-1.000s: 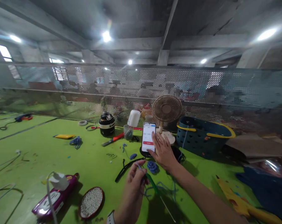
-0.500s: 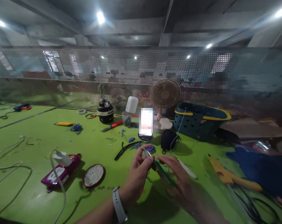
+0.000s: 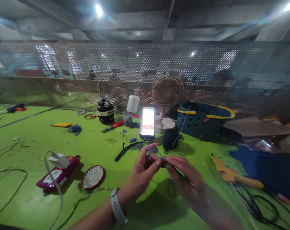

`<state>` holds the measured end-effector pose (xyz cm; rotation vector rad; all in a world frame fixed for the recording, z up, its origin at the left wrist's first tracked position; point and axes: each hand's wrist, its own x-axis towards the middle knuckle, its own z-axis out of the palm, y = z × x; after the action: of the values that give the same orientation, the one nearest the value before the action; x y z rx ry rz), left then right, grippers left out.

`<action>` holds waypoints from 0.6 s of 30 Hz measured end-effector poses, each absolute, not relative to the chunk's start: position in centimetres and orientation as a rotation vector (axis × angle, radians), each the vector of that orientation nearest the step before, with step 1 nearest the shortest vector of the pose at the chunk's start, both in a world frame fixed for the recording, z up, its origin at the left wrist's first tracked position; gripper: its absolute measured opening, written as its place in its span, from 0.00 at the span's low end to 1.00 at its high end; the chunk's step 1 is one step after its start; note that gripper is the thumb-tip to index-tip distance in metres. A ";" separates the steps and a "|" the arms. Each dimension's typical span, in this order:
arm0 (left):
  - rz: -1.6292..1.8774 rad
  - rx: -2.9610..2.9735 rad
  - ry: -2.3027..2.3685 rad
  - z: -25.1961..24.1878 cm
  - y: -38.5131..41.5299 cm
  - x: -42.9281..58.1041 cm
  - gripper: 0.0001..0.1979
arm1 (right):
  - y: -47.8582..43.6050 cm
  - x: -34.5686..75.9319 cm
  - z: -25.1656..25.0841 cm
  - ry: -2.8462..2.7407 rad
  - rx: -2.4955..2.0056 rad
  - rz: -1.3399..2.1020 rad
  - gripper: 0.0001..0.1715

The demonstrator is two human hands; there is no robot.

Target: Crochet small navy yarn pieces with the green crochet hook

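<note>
My left hand (image 3: 143,171), a pale watch strap on its wrist, pinches light blue yarn (image 3: 154,153) that loops over its raised index finger. Closed around a green crochet hook (image 3: 180,174) is my right hand (image 3: 189,179); the hook's tip meets the yarn at the left fingertips. A strand hangs below, between the hands. The small worked piece is mostly hidden by my fingers. Just behind my hands sits a dark ball of yarn (image 3: 170,140), with a blue strand running over it from the basket (image 3: 199,127).
A lit phone (image 3: 147,123) stands ahead, with a fan (image 3: 167,92) behind it. To the left lie a purple power strip (image 3: 65,172) and a round, bead-covered disc (image 3: 93,177). A yellow glue gun (image 3: 228,175) and dark blue cloth (image 3: 262,169) are on the right.
My right hand and the hook have tipped lower and closed in on the left fingertips. Blue yarn now shows stretched at the left index finger. The whole view has shifted slightly.
</note>
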<state>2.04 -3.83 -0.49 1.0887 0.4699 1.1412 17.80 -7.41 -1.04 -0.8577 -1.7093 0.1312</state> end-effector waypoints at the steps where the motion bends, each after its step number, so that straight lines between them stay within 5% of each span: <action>1: 1.129 1.098 0.486 -0.4 -3.8 2.0 0.25 | -7.4 18.0 -1.1 -1.700 -0.873 0.138 0.19; 18: 1.150 0.991 0.586 0.2 -4.0 1.6 0.24 | -7.4 18.2 -1.1 -1.749 -0.868 0.068 0.15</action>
<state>1.63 -3.96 0.24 0.9910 0.5864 1.1499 18.25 -7.42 -1.11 -0.8680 -1.7491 0.0675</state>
